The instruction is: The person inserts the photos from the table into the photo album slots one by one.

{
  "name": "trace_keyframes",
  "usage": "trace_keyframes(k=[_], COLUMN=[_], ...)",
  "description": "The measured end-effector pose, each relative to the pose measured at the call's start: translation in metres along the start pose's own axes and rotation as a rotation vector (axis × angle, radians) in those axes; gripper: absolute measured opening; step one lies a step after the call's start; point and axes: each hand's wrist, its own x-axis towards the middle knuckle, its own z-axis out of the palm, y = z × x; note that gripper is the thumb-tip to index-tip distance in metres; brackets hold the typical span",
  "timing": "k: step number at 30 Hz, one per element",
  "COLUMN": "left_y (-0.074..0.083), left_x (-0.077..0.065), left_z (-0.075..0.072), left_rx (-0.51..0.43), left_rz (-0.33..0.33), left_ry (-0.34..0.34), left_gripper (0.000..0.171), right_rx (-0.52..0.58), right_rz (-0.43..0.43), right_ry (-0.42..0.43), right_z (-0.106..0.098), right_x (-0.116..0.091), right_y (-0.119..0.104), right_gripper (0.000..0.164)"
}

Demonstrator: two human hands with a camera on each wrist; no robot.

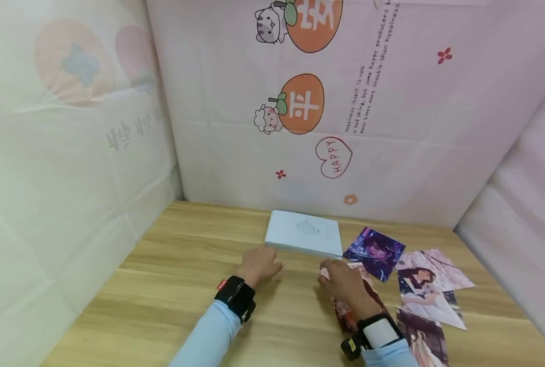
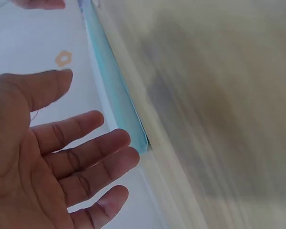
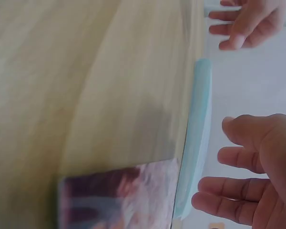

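Observation:
A thin pale book with a whale drawing on its cover (image 1: 304, 232) lies flat near the back of the table; its light blue edge (image 2: 117, 86) shows in the left wrist view. My left hand (image 1: 260, 265) hovers just in front of the book's left corner, fingers relaxed and holding nothing. Above a reddish photo print (image 1: 343, 316), partly covered by hand and forearm, is my right hand (image 1: 343, 283). Its fingers are loosely bent with nothing between them, as the right wrist view shows, where the photo lies below the hand.
Right of the book lies a purple photo print (image 1: 377, 251). Farther right, a pink print (image 1: 437, 270) overlaps another one (image 1: 437, 306), with a dark print (image 1: 421, 336) nearer me. Printed cloth walls (image 1: 236, 153) enclose the wooden table (image 1: 162, 285) at back and sides.

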Motion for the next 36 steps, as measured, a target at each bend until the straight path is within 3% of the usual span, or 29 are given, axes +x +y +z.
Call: trace_keyframes(k=[4,8,14,19,22,26,30,36], left_y=[0.003,0.004,0.004,0.001,-0.003,-0.011,-0.014,-0.01], left_x=[0.018,0.037,0.057,0.07,0.074,0.077,0.078,0.081], left_z=[0.003,0.008,0.019,0.028,0.033,0.038,0.04,0.039], left_rx=[-0.023,-0.042,-0.053,-0.083,-0.076,-0.057,-0.061,-0.1], left_rz=[-0.034,-0.114,-0.234,-0.366,-0.47,-0.568,-0.599,-0.579], left_ry=[-0.004,-0.002,0.057,0.124,0.165,0.157,0.127,0.141], left_gripper=[0.038,0.03,0.028,0.013,0.028,0.046,0.049,0.046], right_rx=[-0.01,-0.012,-0.02,-0.029,-0.023,-0.017,-0.02,-0.023], right_rz=[-0.003,0.001,0.016,0.003,-0.001,-0.003,-0.008,0.009], right_ry=[-0.006,-0.013,-0.038,-0.015,-0.013,-0.028,-0.03,-0.042], right_z=[-0.002,-0.003,0.0,0.001,0.001,0.001,0.003,0.003], right_x=[0.002,0.005,0.007,0.005,0.004,0.004,0.005,0.005], right_y=[-0.002,-0.007,-0.013,-0.015,-0.015,-0.015,-0.013,-0.013], right_gripper=[0.027,0.027,0.028,0.026,0.026,0.026,0.026,0.026])
